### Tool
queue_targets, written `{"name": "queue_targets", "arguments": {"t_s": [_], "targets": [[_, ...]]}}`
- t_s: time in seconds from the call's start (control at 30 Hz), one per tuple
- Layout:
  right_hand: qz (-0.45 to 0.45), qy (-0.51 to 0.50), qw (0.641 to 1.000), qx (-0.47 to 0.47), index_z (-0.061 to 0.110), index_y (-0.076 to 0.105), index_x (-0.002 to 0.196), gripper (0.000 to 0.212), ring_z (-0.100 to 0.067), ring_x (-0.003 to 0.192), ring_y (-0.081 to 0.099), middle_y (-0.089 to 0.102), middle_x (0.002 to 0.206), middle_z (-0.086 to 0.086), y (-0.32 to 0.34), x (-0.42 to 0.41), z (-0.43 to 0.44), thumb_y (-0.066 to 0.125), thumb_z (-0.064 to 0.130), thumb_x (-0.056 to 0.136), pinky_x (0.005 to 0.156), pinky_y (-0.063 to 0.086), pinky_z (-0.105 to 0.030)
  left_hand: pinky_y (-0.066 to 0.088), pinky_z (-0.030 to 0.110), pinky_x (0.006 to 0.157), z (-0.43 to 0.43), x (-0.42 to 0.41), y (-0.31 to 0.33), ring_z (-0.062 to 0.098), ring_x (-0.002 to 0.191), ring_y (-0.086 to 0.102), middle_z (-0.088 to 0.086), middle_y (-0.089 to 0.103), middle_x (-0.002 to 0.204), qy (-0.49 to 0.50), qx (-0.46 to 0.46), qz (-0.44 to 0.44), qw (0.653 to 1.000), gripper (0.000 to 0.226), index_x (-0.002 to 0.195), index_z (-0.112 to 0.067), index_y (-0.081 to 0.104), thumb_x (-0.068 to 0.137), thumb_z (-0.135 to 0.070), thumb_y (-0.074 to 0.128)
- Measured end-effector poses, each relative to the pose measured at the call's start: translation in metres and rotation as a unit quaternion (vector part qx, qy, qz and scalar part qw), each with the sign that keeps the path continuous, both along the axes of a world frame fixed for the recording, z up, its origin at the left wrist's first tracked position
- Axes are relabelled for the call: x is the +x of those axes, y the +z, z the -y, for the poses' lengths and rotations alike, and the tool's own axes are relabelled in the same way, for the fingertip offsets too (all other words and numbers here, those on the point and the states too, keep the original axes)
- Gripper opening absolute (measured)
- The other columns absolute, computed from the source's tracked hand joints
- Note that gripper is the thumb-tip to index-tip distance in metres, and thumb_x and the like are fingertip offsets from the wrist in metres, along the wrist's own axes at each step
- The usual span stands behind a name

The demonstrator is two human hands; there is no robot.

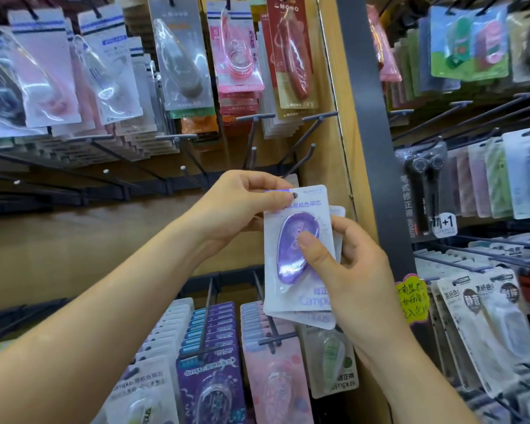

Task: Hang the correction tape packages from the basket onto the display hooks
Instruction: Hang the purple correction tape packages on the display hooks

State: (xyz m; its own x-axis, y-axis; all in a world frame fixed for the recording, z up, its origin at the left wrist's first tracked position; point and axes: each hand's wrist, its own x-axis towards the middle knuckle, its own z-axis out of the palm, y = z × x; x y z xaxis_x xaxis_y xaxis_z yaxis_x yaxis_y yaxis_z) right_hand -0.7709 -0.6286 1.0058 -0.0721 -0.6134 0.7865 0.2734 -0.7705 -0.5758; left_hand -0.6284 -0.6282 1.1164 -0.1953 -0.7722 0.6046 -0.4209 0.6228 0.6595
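A white correction tape package [300,289] with a purple tape unit under a clear blister is held upright in front of the display. My left hand [236,206] pinches its top edge beside the hang hole. My right hand [349,270] grips a small stack of such packages from the right, thumb pressed on the front blister. Bare dark display hooks [300,154] stick out just above and behind the package. The basket is not in view.
Rows of carded correction tapes hang on hooks above [184,56], below [211,377] and on the right-hand panel [484,325]. A wooden upright [343,142] and a dark post [371,117] divide the two panels. Several bare hooks [110,179] project at middle left.
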Motion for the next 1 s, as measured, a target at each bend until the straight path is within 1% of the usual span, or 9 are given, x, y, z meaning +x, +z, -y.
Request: {"name": "queue_targets", "arguments": {"t_s": [0.13, 0.23, 0.37, 0.47, 0.53, 0.6, 0.77, 0.87, 1.0], "targets": [[-0.024, 0.006, 1.000, 0.010, 0.021, 0.074, 0.096, 0.025, -0.016, 0.082, 0.072, 0.077, 0.088, 0.001, -0.004, -0.007, -0.003, 0.070, 0.039, 0.079, 0.075, 0.059, -0.043, 0.058, 0.025, 0.062, 0.006, -0.018, 0.001, 0.013, 0.074, 0.072, 0.000, 0.074, 0.078, -0.040, -0.016, -0.113, 0.993, 0.008, 0.092, -0.014, 0.068, 0.095, -0.017, 0.062], [-0.040, -0.008, 0.999, 0.022, 0.016, 0.074, 0.084, 0.025, -0.029, 0.070, 0.067, 0.075, 0.077, -0.006, -0.006, -0.005, -0.004, 0.065, 0.040, 0.086, 0.069, 0.056, -0.050, 0.057, 0.026, 0.060, 0.009, -0.035, 0.007, 0.013, 0.070, 0.072, 0.000, 0.074, 0.078, -0.049, -0.030, -0.201, 0.978, 0.006, 0.095, -0.015, 0.068, 0.094, -0.014, 0.063], [-0.021, -0.008, 0.998, 0.050, 0.012, 0.071, 0.076, 0.036, -0.022, 0.069, 0.065, 0.074, 0.074, -0.008, -0.002, -0.004, -0.001, 0.061, 0.046, 0.082, 0.069, 0.056, -0.050, 0.057, 0.026, 0.062, 0.019, -0.048, 0.008, 0.014, 0.074, 0.074, 0.002, 0.076, 0.085, -0.034, -0.042, -0.217, 0.975, 0.006, 0.097, -0.017, 0.070, 0.092, -0.019, 0.067], [-0.004, 0.023, 0.997, 0.076, 0.005, 0.067, 0.077, 0.044, -0.025, 0.070, 0.061, 0.070, 0.079, -0.022, 0.000, -0.006, 0.002, 0.059, 0.048, 0.085, 0.069, 0.054, -0.056, 0.060, 0.029, 0.070, 0.026, -0.050, 0.010, 0.017, 0.084, 0.074, 0.003, 0.075, 0.094, -0.009, -0.064, -0.215, 0.974, 0.010, 0.101, -0.017, 0.069, 0.092, -0.022, 0.068], [0.016, 0.033, 0.996, 0.083, -0.003, 0.060, 0.077, 0.047, -0.024, 0.070, 0.055, 0.065, 0.074, -0.023, 0.002, -0.008, 0.004, 0.058, 0.041, 0.093, 0.064, 0.050, -0.047, 0.061, 0.030, 0.074, 0.030, -0.054, 0.012, 0.019, 0.089, 0.073, 0.006, 0.073, 0.098, 0.011, -0.099, -0.201, 0.974, 0.007, 0.098, -0.017, 0.069, 0.093, -0.021, 0.067], [0.036, 0.034, 0.995, 0.090, -0.006, 0.056, 0.078, 0.046, -0.023, 0.070, 0.053, 0.062, 0.073, -0.016, 0.003, -0.010, 0.006, 0.057, 0.036, 0.096, 0.066, 0.046, -0.040, 0.060, 0.034, 0.079, 0.032, -0.058, 0.012, 0.020, 0.092, 0.071, 0.007, 0.072, 0.098, 0.019, -0.129, -0.193, 0.972, 0.002, 0.094, -0.019, 0.068, 0.093, -0.019, 0.066], [0.041, 0.038, 0.994, 0.097, -0.004, 0.059, 0.080, 0.046, -0.025, 0.071, 0.056, 0.065, 0.076, -0.020, 0.002, -0.010, 0.008, 0.056, 0.038, 0.097, 0.069, 0.048, -0.042, 0.060, 0.037, 0.081, 0.034, -0.057, 0.015, 0.021, 0.096, 0.070, 0.007, 0.071, 0.101, 0.016, -0.187, -0.154, 0.970, 0.001, 0.096, -0.020, 0.065, 0.095, -0.021, 0.064], [0.045, 0.040, 0.993, 0.103, -0.002, 0.064, 0.082, 0.042, -0.025, 0.074, 0.061, 0.070, 0.087, -0.026, 0.005, -0.010, 0.005, 0.054, 0.036, 0.099, 0.073, 0.051, -0.042, 0.061, 0.037, 0.083, 0.035, -0.058, 0.018, 0.021, 0.098, 0.070, 0.007, 0.071, 0.104, 0.021, -0.153, -0.166, 0.974, 0.001, 0.095, -0.022, 0.064, 0.095, -0.023, 0.064], [0.054, 0.077, 0.990, 0.108, 0.000, 0.066, 0.082, 0.038, -0.020, 0.070, 0.061, 0.070, 0.075, -0.011, 0.008, -0.013, -0.002, 0.053, 0.029, 0.101, 0.066, 0.049, -0.034, 0.061, 0.035, 0.078, 0.035, -0.061, 0.025, 0.021, 0.092, 0.071, 0.009, 0.072, 0.101, 0.017, -0.082, -0.182, 0.980, 0.009, 0.099, -0.018, 0.068, 0.095, -0.026, 0.064]]}}
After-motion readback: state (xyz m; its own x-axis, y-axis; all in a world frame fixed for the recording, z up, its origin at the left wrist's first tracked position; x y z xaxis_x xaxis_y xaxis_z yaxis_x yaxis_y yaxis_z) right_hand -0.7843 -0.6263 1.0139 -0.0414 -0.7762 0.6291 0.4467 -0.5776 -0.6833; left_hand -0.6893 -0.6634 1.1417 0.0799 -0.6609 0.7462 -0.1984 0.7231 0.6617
